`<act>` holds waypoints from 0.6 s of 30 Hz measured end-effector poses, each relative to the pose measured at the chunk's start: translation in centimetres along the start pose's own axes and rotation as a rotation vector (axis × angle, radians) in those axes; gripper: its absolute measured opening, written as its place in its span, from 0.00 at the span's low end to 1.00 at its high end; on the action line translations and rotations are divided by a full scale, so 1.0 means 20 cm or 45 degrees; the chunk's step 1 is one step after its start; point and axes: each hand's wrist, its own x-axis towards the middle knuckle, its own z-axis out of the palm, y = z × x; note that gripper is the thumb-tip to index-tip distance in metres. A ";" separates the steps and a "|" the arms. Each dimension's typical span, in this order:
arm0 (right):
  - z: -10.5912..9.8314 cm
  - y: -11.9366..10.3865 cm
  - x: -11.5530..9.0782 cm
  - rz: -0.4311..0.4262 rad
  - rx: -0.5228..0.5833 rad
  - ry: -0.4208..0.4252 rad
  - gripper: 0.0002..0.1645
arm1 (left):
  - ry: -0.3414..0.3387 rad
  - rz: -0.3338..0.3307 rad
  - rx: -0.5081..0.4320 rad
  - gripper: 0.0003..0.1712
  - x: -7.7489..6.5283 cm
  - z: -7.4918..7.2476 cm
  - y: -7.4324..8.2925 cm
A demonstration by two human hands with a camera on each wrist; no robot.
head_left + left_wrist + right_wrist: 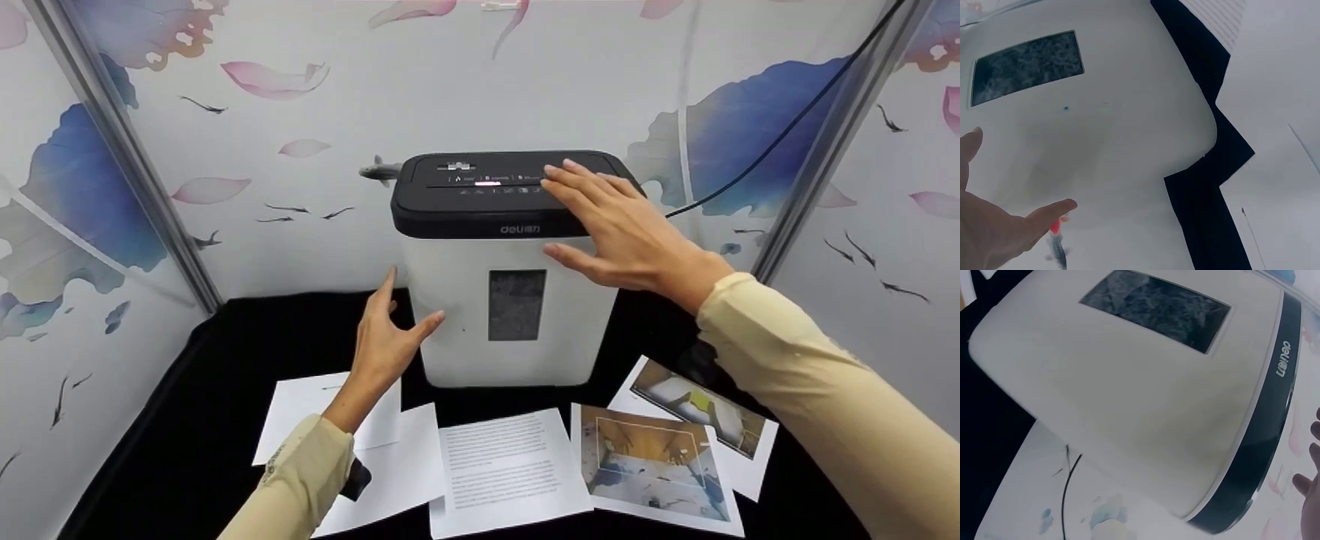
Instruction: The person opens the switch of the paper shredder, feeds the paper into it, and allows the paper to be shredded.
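A white paper shredder with a black top stands upright in the middle of the head view. Greyish shreds show behind its dark front window, and a small pink light glows on the top panel. My left hand is beside the shredder's lower left side, thumb and fingers spread, holding nothing. Over the right part of the black top, my right hand reaches with straight fingers and thumb apart. Whether its fingertips touch the top, I cannot tell. In the right wrist view only some fingers show at the edge.
On the black cloth in front lie white sheets, a printed text page and two photo prints. A black cable runs from behind the shredder to the upper right. Patterned panels enclose the back and sides.
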 end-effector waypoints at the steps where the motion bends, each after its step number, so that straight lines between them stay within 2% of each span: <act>1: 0.00 -0.01 0.02 0.011 0.009 -0.017 0.43 | 0.002 -0.011 -0.012 0.56 0.01 0.01 0.00; 5: 0.02 -0.02 0.10 0.040 0.041 -0.072 0.42 | 0.007 -0.055 -0.040 0.58 0.04 0.03 -0.02; 18: 0.06 -0.09 0.33 0.098 0.070 -0.253 0.41 | 0.023 -0.069 -0.073 0.61 0.09 0.14 -0.06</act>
